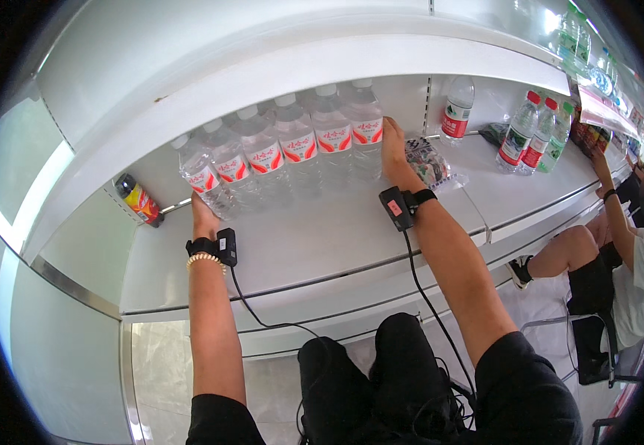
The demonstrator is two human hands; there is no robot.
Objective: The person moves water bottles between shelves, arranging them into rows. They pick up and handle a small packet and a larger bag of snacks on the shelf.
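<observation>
A front row of clear plastic water bottles (300, 146) with white caps and red-and-white labels stands on the white shelf board (322, 239). My left hand (204, 216) is against the lower side of the leftmost bottle (204, 179), which leans a little; its fingers are mostly hidden behind that bottle. At the other end, my right hand (393, 147) lies along the side of the rightmost bottle (366, 130). The row is clasped between both hands. Parts of more bottles show behind the front ones.
A dark-drink bottle (139, 201) stands at left. On the right are a clear snack bag (428, 161), a red-label bottle (456, 114) and several capped bottles (519, 133). An upper shelf edge (300, 61) overhangs. A seated person (633, 278) reaches in nearby. Cables (419, 283) hang from my wrist devices.
</observation>
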